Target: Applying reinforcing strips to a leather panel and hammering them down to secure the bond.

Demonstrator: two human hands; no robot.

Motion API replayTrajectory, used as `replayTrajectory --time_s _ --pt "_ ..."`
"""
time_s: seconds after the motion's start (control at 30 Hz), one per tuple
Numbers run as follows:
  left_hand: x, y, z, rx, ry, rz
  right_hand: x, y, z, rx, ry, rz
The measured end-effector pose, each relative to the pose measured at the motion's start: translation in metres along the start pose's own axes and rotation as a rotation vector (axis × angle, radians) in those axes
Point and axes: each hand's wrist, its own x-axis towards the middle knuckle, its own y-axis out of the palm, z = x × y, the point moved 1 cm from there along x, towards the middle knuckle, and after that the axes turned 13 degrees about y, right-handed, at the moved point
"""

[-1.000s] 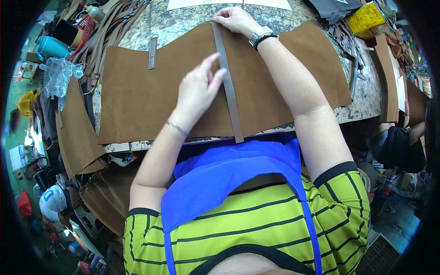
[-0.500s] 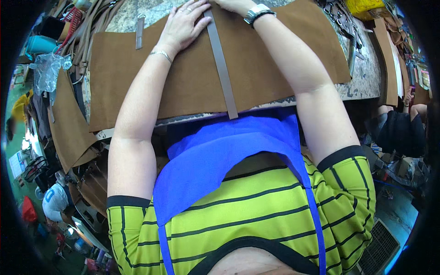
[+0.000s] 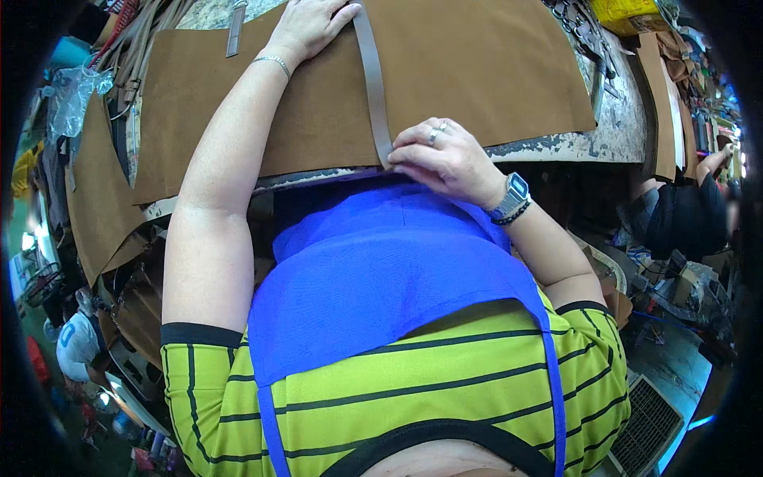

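A wide piece of brown suede-like leather [image 3: 477, 71] lies on the worktable, its near edge along the table's front edge. Down its middle runs a narrow grey strap [image 3: 371, 83], slightly bowed. My left hand [image 3: 310, 30] rests flat on the leather beside the strap's far part, thumb against the strap; its fingertips are cut off by the picture's top edge. Close to the table's front edge, my right hand [image 3: 445, 163] pinches the strap's near end between thumb and fingers. A short grey strap piece with a metal ring [image 3: 235, 30] lies at the leather's far left.
Metal tools [image 3: 592, 48] lie on the worn tabletop [image 3: 628, 119] at right, near a yellow bag [image 3: 624, 12]. Long straps are heaped at the back left, by a clear plastic bag [image 3: 70, 103]. Another leather piece [image 3: 99, 199] hangs at left. Other people are at both sides.
My right hand has come from the strap's far end down to its near end and taken hold of it. The strap now bows. My left hand stays on the leather.
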Motion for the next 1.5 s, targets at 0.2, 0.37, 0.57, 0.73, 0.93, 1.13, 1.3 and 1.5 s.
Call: replayTrajectory --time_s 0.2,0.37,0.57,0.73,0.93,1.13,1.3,1.5 --pt "-0.003 0.004 0.005 -0.019 -0.006 -0.022 0.015 -0.036 0.027 0.066 -0.068 -0.401" --pt "-0.001 0.003 0.003 -0.04 -0.038 0.001 0.002 -0.018 0.026 0.035 -0.063 -0.288" --pt "0.001 0.0 0.001 0.012 -0.011 0.012 -0.009 0.015 0.016 -0.003 -0.016 -0.174" --pt "0.002 -0.004 -0.004 0.022 -0.013 0.002 -0.011 0.022 0.013 -0.054 -0.002 -0.164" --pt "0.0 -0.007 -0.007 -0.031 -0.014 0.004 -0.013 0.02 0.015 -0.026 -0.004 -0.188" --pt "-0.001 -0.009 -0.009 -0.024 -0.027 -0.009 -0.013 0.025 0.012 -0.078 0.02 -0.145" --pt "0.005 -0.011 -0.006 -0.042 -0.022 0.019 -0.006 0.022 0.015 -0.12 0.053 -0.111" --pt "0.0 0.017 0.018 0.22 0.022 0.029 0.037 0.014 0.002 -0.143 0.055 -0.205"
